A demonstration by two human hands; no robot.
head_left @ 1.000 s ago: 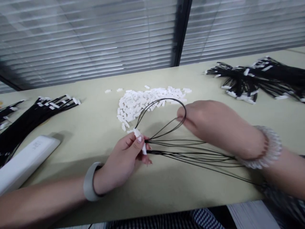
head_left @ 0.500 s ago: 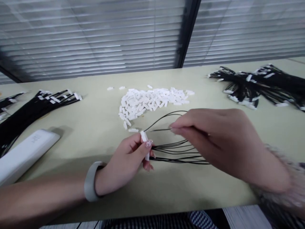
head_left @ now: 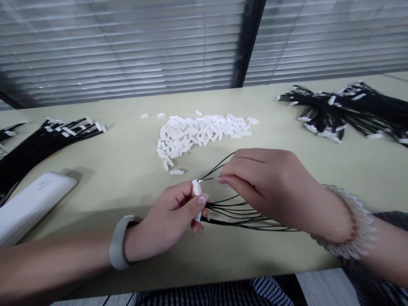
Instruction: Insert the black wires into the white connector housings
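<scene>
My left hand [head_left: 170, 214] pinches a white plastic connector housing [head_left: 196, 187] between thumb and fingers, above the table. Several thin black wires [head_left: 234, 208] run from the housing to the right, passing under my right hand [head_left: 267, 187]. That hand is closed on a single black wire [head_left: 208, 179], whose bare metal tip points left at the upper end of the housing. The tip is at or touching the housing; whether it sits inside a slot I cannot tell. Beyond my hands lies a pile of loose white connector housings [head_left: 204, 131].
Bundles of black wires with white connectors lie at left [head_left: 41, 142] and at far right [head_left: 344, 104]. A white oblong device [head_left: 38, 204] rests at the left front. Window blinds [head_left: 127, 51] rise behind the table [head_left: 111, 165].
My right hand has moved left and a little down, bringing the wire's tip from a short distance away up to the housing. My left hand keeps its hold, slightly shifted.
</scene>
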